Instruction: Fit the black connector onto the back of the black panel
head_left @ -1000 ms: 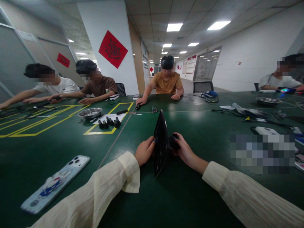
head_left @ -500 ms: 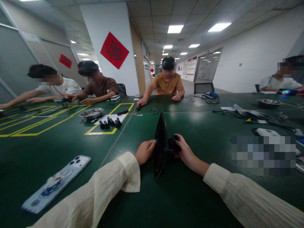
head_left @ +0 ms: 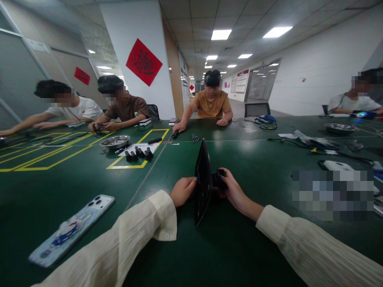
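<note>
A thin black panel (head_left: pixel 202 195) stands on edge between my hands, seen almost edge-on, with a black mount-like part (head_left: pixel 220 180) jutting from its right side. My left hand (head_left: pixel 183 192) grips the panel's left face, thumb pressed on it and the other fingers curled, partly hidden. Around the jutting part my right hand (head_left: pixel 235 193) is closed, thumb and fingers wrapped on it. The panel's lower edge is near the green table (head_left: pixel 239 255); whether it touches is unclear. A phone in a blue cartoon case (head_left: pixel 72 231) lies left of my left sleeve.
Beyond my left hand are a metal bowl (head_left: pixel 115 141), several black cylindrical parts (head_left: pixel 139 154) and a white sheet (head_left: pixel 153 147) by yellow tape. Cables (head_left: pixel 323 149) and a second bowl (head_left: pixel 340 128) lie at right. Several co-workers sit around the table, one opposite holding a dark tool (head_left: pixel 174 134).
My hands and the black panel have stayed in place. At far left, the hands of the co-worker in the brown shirt have shifted slightly to the right.
</note>
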A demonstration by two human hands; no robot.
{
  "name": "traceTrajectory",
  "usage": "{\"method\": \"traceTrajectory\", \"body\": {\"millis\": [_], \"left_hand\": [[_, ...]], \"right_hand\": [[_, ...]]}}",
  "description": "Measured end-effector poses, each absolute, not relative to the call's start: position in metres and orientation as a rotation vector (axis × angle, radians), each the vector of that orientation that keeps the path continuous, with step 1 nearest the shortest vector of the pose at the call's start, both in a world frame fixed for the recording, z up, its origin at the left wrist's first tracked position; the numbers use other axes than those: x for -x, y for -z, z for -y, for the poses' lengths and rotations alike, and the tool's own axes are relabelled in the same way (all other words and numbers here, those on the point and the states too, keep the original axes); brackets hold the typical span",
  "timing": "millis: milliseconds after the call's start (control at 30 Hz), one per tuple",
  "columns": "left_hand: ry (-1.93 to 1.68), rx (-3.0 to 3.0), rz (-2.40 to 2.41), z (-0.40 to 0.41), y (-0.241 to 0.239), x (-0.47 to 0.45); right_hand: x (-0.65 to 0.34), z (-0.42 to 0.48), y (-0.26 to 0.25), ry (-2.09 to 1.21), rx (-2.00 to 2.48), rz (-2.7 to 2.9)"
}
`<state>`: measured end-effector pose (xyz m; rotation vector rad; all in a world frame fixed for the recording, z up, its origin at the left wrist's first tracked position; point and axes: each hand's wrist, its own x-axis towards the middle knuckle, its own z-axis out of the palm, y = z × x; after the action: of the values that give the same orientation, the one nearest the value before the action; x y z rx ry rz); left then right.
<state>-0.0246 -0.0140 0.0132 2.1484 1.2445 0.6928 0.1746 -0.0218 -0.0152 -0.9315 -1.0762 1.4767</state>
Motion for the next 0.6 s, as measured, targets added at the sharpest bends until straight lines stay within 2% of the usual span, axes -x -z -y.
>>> {"method": "traceTrajectory", "body": {"millis": [600], "left_hand": [[-0.735, -2.302, -1.375, 0.0111, -0.0097, 0.0254]], "right_hand": [[-0.1713, 0.0243, 0.0088, -1.462, 0.968, 1.037]]}}
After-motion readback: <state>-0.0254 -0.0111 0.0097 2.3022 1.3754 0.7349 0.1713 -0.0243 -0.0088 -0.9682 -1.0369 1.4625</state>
